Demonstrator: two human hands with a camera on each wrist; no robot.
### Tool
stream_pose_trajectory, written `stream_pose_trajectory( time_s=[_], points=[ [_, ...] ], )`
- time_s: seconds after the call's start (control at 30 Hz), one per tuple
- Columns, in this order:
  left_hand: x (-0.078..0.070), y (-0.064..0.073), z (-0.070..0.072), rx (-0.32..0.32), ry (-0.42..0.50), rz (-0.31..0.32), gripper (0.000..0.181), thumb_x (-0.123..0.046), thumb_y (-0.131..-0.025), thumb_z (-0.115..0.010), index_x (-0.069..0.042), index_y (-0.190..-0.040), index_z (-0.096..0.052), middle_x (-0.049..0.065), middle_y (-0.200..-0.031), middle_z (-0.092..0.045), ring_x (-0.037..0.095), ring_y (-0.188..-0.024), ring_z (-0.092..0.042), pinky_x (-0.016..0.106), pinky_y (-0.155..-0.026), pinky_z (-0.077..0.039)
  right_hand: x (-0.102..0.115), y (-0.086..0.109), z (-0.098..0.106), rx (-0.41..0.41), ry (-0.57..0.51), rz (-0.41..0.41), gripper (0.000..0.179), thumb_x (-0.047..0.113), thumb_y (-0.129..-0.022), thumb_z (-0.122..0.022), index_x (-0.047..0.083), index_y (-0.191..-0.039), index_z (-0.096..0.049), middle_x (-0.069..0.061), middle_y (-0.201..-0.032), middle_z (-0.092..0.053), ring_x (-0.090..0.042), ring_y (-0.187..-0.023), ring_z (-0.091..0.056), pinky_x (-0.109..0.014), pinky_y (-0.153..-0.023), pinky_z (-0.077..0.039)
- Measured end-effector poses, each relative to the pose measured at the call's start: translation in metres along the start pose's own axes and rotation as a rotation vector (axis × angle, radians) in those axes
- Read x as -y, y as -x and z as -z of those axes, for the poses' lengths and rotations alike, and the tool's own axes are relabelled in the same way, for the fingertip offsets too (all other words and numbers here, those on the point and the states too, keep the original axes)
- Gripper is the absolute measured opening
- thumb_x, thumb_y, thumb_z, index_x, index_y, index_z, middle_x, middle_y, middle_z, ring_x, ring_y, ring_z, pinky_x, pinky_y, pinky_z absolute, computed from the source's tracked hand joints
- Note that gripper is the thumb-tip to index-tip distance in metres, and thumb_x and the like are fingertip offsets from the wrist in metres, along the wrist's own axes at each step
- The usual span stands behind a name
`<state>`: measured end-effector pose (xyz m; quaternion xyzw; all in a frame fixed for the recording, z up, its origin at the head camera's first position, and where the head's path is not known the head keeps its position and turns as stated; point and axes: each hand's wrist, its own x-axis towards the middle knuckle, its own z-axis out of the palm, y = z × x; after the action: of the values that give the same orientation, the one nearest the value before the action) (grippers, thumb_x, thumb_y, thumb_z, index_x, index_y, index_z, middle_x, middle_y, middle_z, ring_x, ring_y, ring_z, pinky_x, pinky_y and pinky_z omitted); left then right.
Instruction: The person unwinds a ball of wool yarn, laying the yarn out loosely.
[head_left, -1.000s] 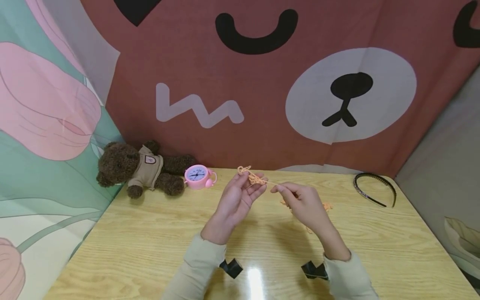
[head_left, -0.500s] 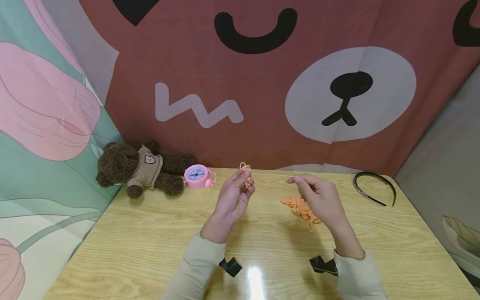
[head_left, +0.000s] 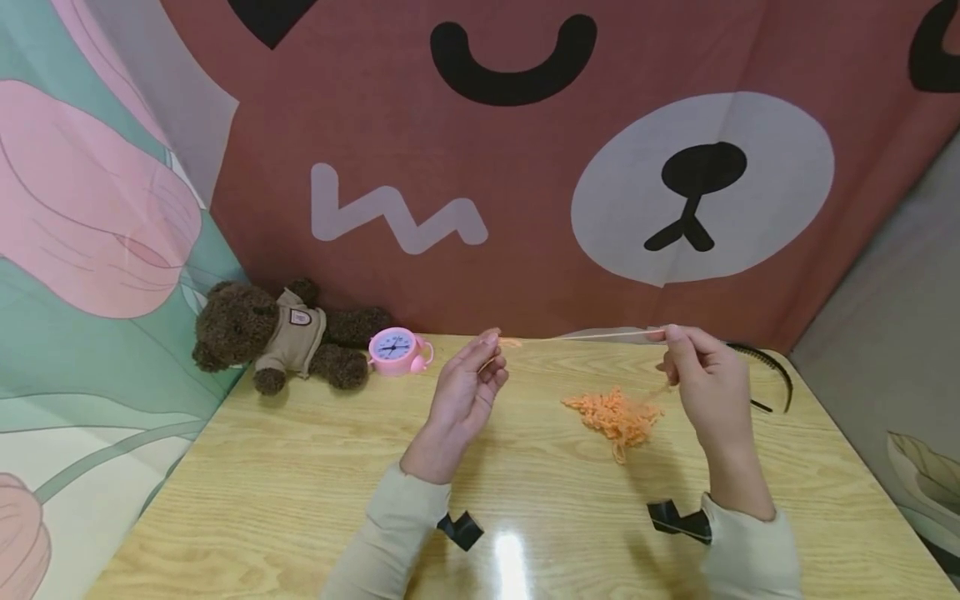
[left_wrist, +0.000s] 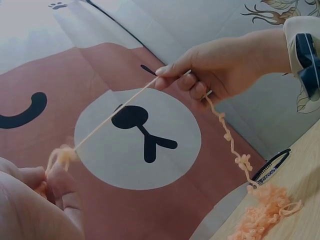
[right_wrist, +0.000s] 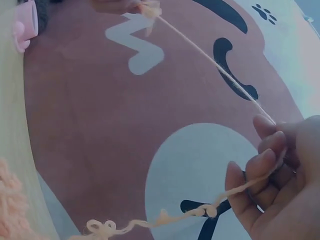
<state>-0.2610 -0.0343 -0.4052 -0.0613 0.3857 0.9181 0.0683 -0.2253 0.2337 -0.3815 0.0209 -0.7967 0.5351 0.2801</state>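
Note:
My left hand [head_left: 463,392] pinches a small bunch of orange yarn [left_wrist: 65,154] between thumb and fingers. From it a single strand [right_wrist: 200,52] runs straight and taut to my right hand [head_left: 708,379]. That hand pinches the strand between thumb and forefinger, higher and off to the right. Out of the right hand's curled fingers the yarn hangs down, knotted and loopy, as the left wrist view shows. It leads to a tangled orange yarn pile [head_left: 615,417] on the table, below and between the hands.
A brown teddy bear [head_left: 296,342] lies at the table's back left, beside a pink alarm clock [head_left: 393,350]. At the back right is a black headband [head_left: 780,375], partly behind the right hand. A bear-print cloth [head_left: 525,183] hangs along the table's back edge.
My right hand has drawn away to the right and up, stretching the strand longer. The bunch at my left hand has shrunk, while that hand stays nearly in place. The yarn pile has come into view.

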Motion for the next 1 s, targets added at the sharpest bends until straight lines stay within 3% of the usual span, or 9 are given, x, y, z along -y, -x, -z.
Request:
stream_pose_trajectory(
  time_s=[0.13, 0.37, 0.5, 0.63, 0.77, 0.87, 1.0],
  points=[
    [-0.001, -0.002, 0.002, -0.043, 0.019, -0.014, 0.008, -0.013, -0.102, -0.061, -0.012, -0.106, -0.069, -0.002, -0.088, -0.064, 0.008, -0.078, -0.063, 0.017, -0.071, -0.058, 0.0, -0.003, 0.003, -0.065, -0.071, 0.0, 0.036, 0.031, -0.106, -0.054, 0.001, -0.101, -0.074, -0.001, -0.057, -0.048, -0.016, -0.055, -0.047, -0.017, -0.065, -0.055],
    [-0.009, -0.006, 0.007, -0.104, 0.102, -0.114, 0.016, -0.009, -0.102, -0.059, -0.007, -0.118, -0.062, 0.0, -0.096, -0.062, 0.012, -0.08, -0.064, 0.019, -0.076, -0.06, -0.001, -0.008, 0.015, -0.16, -0.145, -0.073, 0.039, 0.034, -0.104, -0.056, -0.001, -0.098, -0.073, -0.001, -0.057, -0.047, -0.015, -0.057, -0.05, -0.016, -0.061, -0.053],
    [-0.016, -0.008, 0.009, -0.112, 0.139, -0.137, 0.022, -0.008, -0.103, -0.057, -0.007, -0.125, -0.059, 0.001, -0.093, -0.065, 0.009, -0.077, -0.064, 0.017, -0.072, -0.059, -0.005, -0.011, 0.027, -0.245, -0.315, -0.116, 0.039, 0.032, -0.101, -0.061, -0.006, -0.097, -0.071, -0.002, -0.059, -0.046, -0.013, -0.057, -0.053, -0.016, -0.057, -0.051],
    [-0.021, -0.01, 0.011, -0.123, 0.152, -0.141, 0.025, -0.009, -0.103, -0.058, -0.008, -0.127, -0.058, 0.0, -0.092, -0.065, 0.008, -0.077, -0.064, 0.016, -0.072, -0.058, -0.012, -0.015, 0.043, -0.383, -0.533, -0.111, 0.036, 0.025, -0.099, -0.066, -0.01, -0.091, -0.068, -0.004, -0.056, -0.046, -0.015, -0.051, -0.048, -0.018, -0.052, -0.052],
    [-0.025, -0.011, 0.013, -0.137, 0.171, -0.144, 0.024, -0.01, -0.102, -0.06, -0.009, -0.126, -0.059, -0.001, -0.093, -0.064, 0.009, -0.078, -0.064, 0.016, -0.074, -0.059, -0.023, -0.019, 0.063, -0.505, -0.682, -0.148, 0.033, 0.022, -0.098, -0.068, -0.01, -0.09, -0.068, -0.006, -0.055, -0.045, -0.017, -0.05, -0.041, -0.022, -0.048, -0.05],
    [-0.027, -0.011, 0.014, -0.135, 0.18, -0.152, 0.023, -0.009, -0.102, -0.059, -0.009, -0.125, -0.059, 0.0, -0.091, -0.065, 0.009, -0.078, -0.063, 0.016, -0.073, -0.058, -0.03, -0.02, 0.077, -0.583, -0.768, -0.189, 0.031, 0.021, -0.099, -0.066, -0.009, -0.091, -0.067, -0.006, -0.053, -0.043, -0.017, -0.048, -0.038, -0.023, -0.047, -0.05],
    [-0.028, -0.009, 0.014, -0.122, 0.19, -0.169, 0.026, -0.009, -0.103, -0.058, -0.007, -0.129, -0.056, 0.0, -0.088, -0.066, 0.009, -0.079, -0.063, 0.015, -0.072, -0.058, -0.036, -0.02, 0.089, -0.664, -0.784, -0.209, 0.031, 0.023, -0.101, -0.062, -0.006, -0.092, -0.066, -0.005, -0.052, -0.04, -0.016, -0.046, -0.034, -0.023, -0.048, -0.051]
  ],
)
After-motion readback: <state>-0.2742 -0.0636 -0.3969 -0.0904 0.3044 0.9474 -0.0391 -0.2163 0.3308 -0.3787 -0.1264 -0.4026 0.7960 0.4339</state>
